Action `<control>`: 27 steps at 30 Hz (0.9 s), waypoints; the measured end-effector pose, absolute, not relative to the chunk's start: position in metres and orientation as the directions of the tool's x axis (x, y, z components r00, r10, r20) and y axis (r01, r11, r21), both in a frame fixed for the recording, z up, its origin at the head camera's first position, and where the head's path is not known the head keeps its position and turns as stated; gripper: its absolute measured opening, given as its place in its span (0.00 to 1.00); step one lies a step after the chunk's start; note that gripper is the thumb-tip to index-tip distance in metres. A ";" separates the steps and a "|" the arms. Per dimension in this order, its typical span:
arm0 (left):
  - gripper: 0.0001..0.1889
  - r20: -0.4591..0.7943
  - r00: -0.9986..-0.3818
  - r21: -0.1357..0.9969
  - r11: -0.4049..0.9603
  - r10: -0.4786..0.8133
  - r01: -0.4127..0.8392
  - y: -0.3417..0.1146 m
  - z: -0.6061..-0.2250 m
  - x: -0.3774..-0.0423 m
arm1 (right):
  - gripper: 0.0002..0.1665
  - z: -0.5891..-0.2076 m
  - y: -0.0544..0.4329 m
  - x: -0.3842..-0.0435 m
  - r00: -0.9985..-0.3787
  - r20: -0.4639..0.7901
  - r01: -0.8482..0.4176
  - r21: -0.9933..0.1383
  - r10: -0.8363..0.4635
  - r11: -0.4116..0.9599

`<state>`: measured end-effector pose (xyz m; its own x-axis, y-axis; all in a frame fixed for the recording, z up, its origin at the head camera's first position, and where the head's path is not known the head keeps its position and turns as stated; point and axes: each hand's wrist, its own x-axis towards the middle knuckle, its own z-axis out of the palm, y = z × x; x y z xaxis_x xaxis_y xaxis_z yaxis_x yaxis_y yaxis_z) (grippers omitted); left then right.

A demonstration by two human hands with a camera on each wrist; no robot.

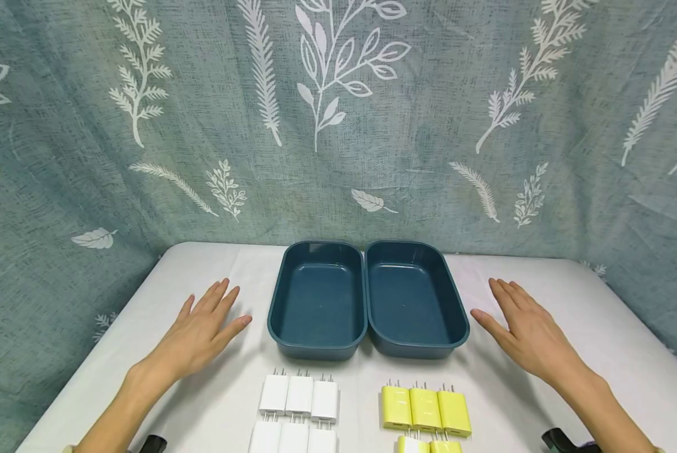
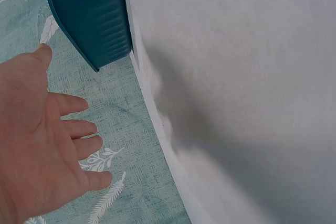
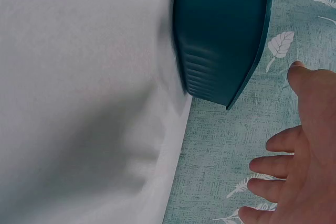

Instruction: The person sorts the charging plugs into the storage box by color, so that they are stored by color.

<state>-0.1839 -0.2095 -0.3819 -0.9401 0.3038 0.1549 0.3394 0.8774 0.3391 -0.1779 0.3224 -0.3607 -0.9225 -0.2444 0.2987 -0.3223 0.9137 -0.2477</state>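
My left hand (image 1: pixel 194 336) hovers over the white table to the left of the bins, fingers straight and spread, holding nothing. On the other side my right hand (image 1: pixel 528 333) is held likewise, its thumb pointing toward the right bin. Between the hands stand two dark blue bins, the left bin (image 1: pixel 318 349) and the right bin (image 1: pixel 418 349), side by side with nothing inside. Nearer the front lie white charger plugs (image 1: pixel 273 395) in rows, prongs facing away. To their right are yellow charger plugs (image 1: pixel 396 408), also in rows, one of them partly white.
A white cloth covers the table (image 1: pixel 361 402), and the frame's lower edge cuts off the front plugs. Behind the bins hangs a blue-green curtain (image 1: pixel 338 182) with white leaf prints. Dark wrist-strap parts (image 1: pixel 154 444) show beneath the left forearm.
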 end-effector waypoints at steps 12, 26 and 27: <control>0.40 0.184 -0.935 0.389 0.851 0.304 0.353 -0.209 -0.382 -0.188 | 0.45 -0.361 0.323 -0.174 -0.925 0.298 -0.321 -0.279 -0.236 0.905; 0.42 0.110 -0.966 0.538 0.803 0.234 0.255 -0.203 -0.373 -0.184 | 0.44 -0.355 0.315 -0.155 -0.914 0.340 -0.336 -0.327 -0.222 0.883; 0.42 0.108 -0.967 0.552 0.795 0.231 0.251 -0.203 -0.373 -0.184 | 0.44 -0.354 0.315 -0.153 -0.913 0.343 -0.337 -0.331 -0.221 0.881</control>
